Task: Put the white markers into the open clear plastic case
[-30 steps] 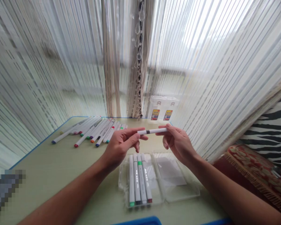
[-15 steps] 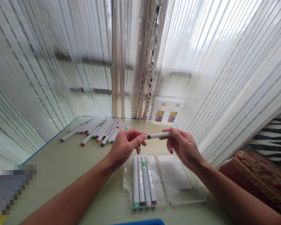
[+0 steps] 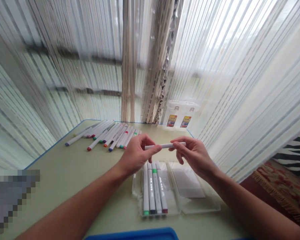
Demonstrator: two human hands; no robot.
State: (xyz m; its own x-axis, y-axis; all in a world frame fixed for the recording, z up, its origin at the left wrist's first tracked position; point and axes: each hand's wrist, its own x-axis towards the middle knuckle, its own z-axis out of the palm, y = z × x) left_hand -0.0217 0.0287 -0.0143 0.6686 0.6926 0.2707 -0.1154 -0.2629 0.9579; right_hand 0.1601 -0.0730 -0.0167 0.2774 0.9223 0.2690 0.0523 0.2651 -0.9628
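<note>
Between both hands a white marker (image 3: pixel 167 145) is held level above the table. My left hand (image 3: pixel 137 150) pinches it toward its left end, thumb in front. My right hand (image 3: pixel 191 150) grips it near the right end, which pokes out past the fingers. Below the hands lies an open clear plastic case (image 3: pixel 173 203). Several white markers (image 3: pixel 155 191) lie side by side in its left half, with green, dark, pale and dark red ends. A white card (image 3: pixel 190 181) rests in the right half.
A loose pile of white markers (image 3: pixel 107 135) with coloured ends lies at the back left of the table (image 3: pixel 65 176). Two clear cases with labels (image 3: pixel 178 115) stand at the back right. A blue edged object (image 3: pixel 135 235) is at the front. String curtains (image 3: pixel 90 66) hang behind.
The marker has shifted left through my fingers, so its left end now extends beyond my left thumb. Its dark band no longer shows. The view has tilted slightly.
</note>
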